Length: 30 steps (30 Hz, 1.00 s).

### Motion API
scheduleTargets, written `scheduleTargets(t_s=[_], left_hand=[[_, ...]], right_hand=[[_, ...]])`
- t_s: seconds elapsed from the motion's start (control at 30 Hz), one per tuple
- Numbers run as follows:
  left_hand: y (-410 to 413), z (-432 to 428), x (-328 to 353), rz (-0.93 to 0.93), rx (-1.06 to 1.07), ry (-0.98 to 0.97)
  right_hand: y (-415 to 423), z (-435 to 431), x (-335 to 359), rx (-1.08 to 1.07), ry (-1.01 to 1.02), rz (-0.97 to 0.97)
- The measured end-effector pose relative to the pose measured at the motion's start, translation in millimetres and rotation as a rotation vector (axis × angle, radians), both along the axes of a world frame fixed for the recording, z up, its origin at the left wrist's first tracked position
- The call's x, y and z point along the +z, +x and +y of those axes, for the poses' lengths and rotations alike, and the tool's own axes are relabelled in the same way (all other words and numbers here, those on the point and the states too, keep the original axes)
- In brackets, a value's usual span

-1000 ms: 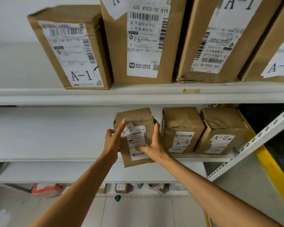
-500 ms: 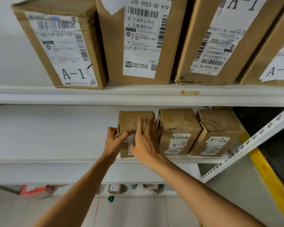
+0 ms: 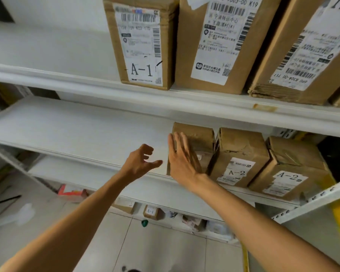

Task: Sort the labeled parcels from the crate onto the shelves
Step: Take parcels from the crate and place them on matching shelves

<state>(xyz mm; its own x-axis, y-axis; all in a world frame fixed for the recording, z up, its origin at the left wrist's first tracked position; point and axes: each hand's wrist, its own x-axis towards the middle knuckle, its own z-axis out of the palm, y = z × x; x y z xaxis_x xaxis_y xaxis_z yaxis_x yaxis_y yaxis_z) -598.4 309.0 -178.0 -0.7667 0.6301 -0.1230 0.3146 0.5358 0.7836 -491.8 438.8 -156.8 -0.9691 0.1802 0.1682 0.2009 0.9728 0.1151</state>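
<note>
Beside two A-2 boxes (image 3: 241,156), right grip (image 3: 182,160) lies flat on a parcel (image 3: 200,140); left grip (image 3: 140,163) slack, empty.

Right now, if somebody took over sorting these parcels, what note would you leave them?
Left hand: free, fingers loosely curled, holding nothing.
Right hand: straight fingers against the front of the leftmost parcel on the middle shelf.
It stands beside two A-2 parcels; its label is hidden.
An A-1 parcel stands on the upper shelf.
Done: this parcel is shelved.
Left: fetch the next; the crate is out of view.
</note>
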Motion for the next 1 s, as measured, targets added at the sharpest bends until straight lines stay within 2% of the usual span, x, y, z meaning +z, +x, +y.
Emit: scheduleTargets(t_s=[0.1,0.17,0.23,0.4,0.67,0.77,1.0], left_hand=[[-12.6,-62.0,13.6,0.4,-0.064,-0.296],[-16.0,-105.1,24.8,0.485,-0.042,-0.419],[-12.8,-147.8,35.6,0.494,0.038,-0.469],[28.1,-256.6,62.8,0.472,0.294,-0.516],[150.7,-416.2,76.5,0.201,0.79,-0.579],[205.9,-452.8,71.6,0.107,0.933,-0.608],[362.5,-490.1,69.8,-0.006,1.339,-0.639]], right_hand=[[-17.6,-30.9,13.5,0.122,-0.001,0.0],[-30.5,-58.9,22.4,0.162,-0.083,-0.021],[-42.7,-91.3,30.5,0.195,-0.194,-0.079],[-54.6,-190.1,52.3,0.437,-0.257,-0.225],[-27.5,-374.5,71.1,0.968,-0.317,-0.355],[0.5,-432.9,67.1,1.202,-0.328,-0.428],[85.0,-536.9,58.9,1.727,-0.159,-0.575]])
